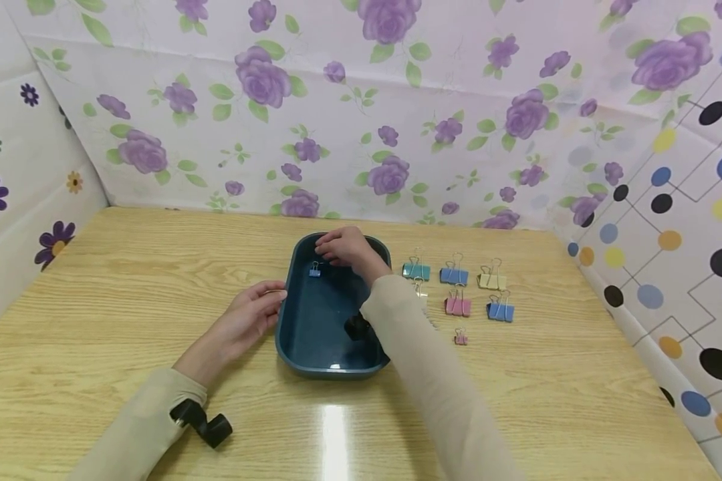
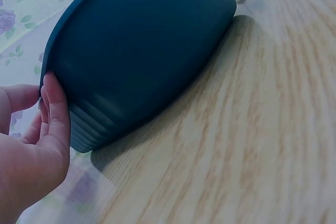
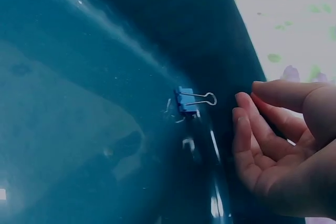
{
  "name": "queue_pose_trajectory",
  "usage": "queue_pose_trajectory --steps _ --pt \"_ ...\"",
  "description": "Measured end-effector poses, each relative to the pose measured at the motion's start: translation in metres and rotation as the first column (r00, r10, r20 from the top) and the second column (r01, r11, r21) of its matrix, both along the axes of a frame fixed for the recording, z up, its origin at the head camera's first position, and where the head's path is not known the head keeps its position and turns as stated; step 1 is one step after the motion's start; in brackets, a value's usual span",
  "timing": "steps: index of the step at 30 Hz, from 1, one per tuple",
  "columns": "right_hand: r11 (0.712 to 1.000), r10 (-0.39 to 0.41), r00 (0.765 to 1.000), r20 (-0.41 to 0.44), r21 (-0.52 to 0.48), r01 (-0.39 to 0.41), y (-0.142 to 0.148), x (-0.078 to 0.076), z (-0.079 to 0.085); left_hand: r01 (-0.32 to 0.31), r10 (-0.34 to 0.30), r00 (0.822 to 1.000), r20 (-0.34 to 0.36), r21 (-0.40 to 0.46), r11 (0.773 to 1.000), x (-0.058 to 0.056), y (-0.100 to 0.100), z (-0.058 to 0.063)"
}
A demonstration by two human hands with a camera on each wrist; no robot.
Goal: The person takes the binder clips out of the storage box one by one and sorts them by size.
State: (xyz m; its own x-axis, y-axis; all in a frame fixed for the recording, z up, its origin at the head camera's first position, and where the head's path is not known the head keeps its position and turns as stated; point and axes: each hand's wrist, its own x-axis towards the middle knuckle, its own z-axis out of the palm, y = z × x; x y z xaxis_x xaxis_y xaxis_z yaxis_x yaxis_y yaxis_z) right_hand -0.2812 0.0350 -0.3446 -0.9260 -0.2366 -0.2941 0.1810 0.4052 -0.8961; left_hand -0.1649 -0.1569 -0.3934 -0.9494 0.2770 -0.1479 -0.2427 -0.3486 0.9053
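A dark teal plastic tray [image 1: 321, 361] stands on the table. Inside it, by the far-left wall, lies a small blue binder clip [image 3: 187, 101] with its wire handles spread. My left hand [image 1: 249, 321] pinches the tray's left rim; the left wrist view shows fingertips on the outer wall [image 2: 142, 51]. Over the far end of the tray hangs my right hand [image 1: 349, 248], its fingers loosely bent with nothing visible between them. In the right wrist view, the fingertips [image 3: 242, 100] are close to the clip's handles but apart from them.
Right of the tray are larger binder clips: teal [image 1: 416, 271], blue [image 1: 454, 276], yellow [image 1: 492, 281], pink [image 1: 458, 306] and another blue [image 1: 501, 311]. A small pink clip [image 1: 460, 339] lies nearer. The right sleeve [image 1: 421, 354] partly hides a pale clip [image 1: 421, 294]. Patterned cloth [image 1: 337, 133] borders the table.
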Motion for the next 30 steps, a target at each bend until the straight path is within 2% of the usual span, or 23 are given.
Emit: queue_pose_trajectory --steps 13,24,30 --pt "0.997 0.026 0.999 -0.022 0.073 -0.024 -0.004 0.006 -0.004 0.004 -0.004 1.0 0.012 -0.015 1.0 0.001 0.0 0.003" --pt "0.991 0.036 0.999 -0.019 0.131 -0.033 -0.007 0.006 -0.011 0.003 -0.003 1.0 0.007 -0.023 1.0 0.0 0.0 0.001" --pt "0.991 0.033 0.999 -0.017 0.128 -0.03 -0.007 0.006 -0.012 0.002 -0.001 1.0 0.014 -0.023 1.0 0.0 0.0 0.001"
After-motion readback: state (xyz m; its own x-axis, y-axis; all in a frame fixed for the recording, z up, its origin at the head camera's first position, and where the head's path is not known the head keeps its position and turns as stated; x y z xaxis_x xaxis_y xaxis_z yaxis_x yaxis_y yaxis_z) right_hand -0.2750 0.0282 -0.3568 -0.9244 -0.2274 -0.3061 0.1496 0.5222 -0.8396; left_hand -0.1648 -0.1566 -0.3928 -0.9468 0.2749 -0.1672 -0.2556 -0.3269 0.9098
